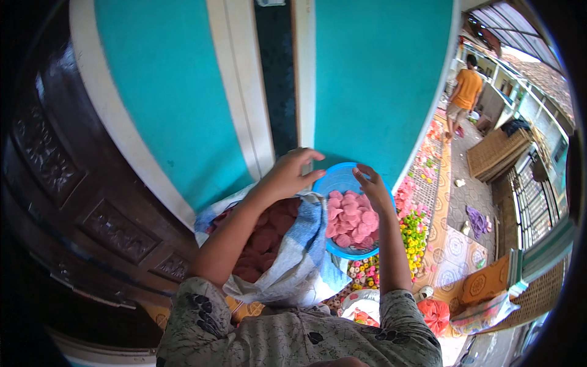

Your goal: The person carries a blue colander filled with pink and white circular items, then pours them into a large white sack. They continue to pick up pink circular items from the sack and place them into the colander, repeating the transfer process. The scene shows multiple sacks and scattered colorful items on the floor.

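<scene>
My left hand (293, 172) is raised over the rim of a blue and white woven sack (312, 238), its thumb and fingers apart and nothing between them. Pink round crackers (263, 241) fill the open sack, partly hidden by my left forearm. To the right, a blue plastic basin (337, 172) holds a heap of pink crackers (351, 215). My right hand (371, 186) is above the basin's right side, fingers bent and apart, holding nothing that shows.
Small yellow, green and pink pieces (412, 238) are spread on the floor beyond the basin. A red plastic bag (433, 316) lies at lower right. Woven bamboo trays (497, 153) lean farther off, and a person (465, 94) in an orange shirt walks there. A turquoise wall (376, 82) rises ahead.
</scene>
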Demonstrator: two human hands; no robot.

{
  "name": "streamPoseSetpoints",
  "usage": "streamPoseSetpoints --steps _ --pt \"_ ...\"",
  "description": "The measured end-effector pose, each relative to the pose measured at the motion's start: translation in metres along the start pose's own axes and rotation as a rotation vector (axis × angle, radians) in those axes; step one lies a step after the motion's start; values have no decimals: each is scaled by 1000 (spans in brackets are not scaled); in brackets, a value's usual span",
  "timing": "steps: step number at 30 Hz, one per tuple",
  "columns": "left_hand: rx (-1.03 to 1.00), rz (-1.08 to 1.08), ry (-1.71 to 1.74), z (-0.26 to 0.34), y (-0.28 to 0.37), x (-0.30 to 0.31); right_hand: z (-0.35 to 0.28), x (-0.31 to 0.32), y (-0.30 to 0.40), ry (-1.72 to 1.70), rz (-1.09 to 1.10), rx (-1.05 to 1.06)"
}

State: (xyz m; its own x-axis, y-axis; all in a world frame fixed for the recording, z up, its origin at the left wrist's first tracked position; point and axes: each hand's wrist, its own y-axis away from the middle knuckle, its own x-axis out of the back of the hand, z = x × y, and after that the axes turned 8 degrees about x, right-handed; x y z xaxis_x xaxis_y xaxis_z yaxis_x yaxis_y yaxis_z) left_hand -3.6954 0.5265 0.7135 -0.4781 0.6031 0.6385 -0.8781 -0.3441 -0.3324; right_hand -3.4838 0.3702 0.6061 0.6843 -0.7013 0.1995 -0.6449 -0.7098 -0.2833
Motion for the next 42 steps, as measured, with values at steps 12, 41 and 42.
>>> streamPoseSetpoints --steps 12,41,42 --pt "533 -229 -777 -75 240 18 -40 -250 73 1071 -1198 517" --pt "402 318 102 -118 196 34 -62 -208 84 -693 -666 -243" --pt "478 299 304 -110 192 32 -62 -208 83 -806 -621 -296"
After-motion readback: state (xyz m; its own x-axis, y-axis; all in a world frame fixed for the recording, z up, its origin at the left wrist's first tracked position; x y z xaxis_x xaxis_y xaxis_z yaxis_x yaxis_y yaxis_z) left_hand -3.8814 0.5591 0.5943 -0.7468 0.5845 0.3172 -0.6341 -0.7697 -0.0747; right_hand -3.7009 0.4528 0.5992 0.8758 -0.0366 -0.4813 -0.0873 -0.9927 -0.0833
